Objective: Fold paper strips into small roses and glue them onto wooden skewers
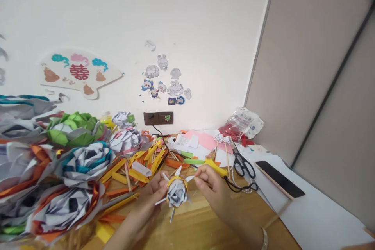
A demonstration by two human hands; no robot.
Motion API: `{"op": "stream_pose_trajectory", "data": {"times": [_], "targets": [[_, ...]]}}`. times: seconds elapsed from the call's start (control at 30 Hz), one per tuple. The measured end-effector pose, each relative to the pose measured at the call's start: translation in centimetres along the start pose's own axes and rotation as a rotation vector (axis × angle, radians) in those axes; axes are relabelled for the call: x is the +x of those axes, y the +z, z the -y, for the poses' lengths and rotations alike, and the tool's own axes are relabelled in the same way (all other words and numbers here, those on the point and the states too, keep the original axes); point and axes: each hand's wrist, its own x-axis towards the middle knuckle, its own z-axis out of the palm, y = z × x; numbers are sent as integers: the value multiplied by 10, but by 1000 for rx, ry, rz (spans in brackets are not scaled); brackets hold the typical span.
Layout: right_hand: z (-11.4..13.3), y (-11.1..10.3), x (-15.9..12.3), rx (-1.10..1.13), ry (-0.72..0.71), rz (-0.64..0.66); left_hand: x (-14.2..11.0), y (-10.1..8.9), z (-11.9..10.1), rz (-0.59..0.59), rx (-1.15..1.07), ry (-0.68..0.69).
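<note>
A small paper flower (177,194), white at its heart with a yellow ring and pointed white strips sticking outward, is held above the wooden table. My left hand (156,190) grips it from the left, its fingers partly hidden behind the petals. On the other side, my right hand (211,188) is closed in a pinch at the tip of the upper-right white strip. Just past that hand lies a yellow glue gun (216,167) with a black cord.
Large folded paper flowers (84,162) crowd the left side. Folded yellow and orange paper strips (139,174) lie behind my left hand. Black-handled scissors (243,164), a phone (279,179) and white paper sheets (319,211) are on the right. A wall socket (158,118) has a cord plugged in.
</note>
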Motion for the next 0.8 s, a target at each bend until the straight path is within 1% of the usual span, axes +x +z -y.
{"op": "stream_pose_trajectory", "data": {"times": [0.1, 0.17, 0.23, 0.37, 0.6, 0.7, 0.8], "targets": [[-2, 4, -3, -134, -90, -75, -1, 3, 2, -74, -20, 6], [-2, 6, -5, -229, -156, -91, -2, 7, 3, -92, -13, 10], [-3, 7, -5, -274, -199, -115, -3, 11, 3, -90, -7, 19], [-4, 9, -5, -235, -218, -156, -5, 16, 3, -73, -8, 48], [-4, 12, -4, -201, -307, -254, -2, 12, 8, -38, -22, 74], [-6, 13, -4, -176, -318, -237, 0, 13, 11, -54, -13, 77], [-7, 12, -4, -163, -265, -202, 0, 14, 11, -61, -5, 85]]}}
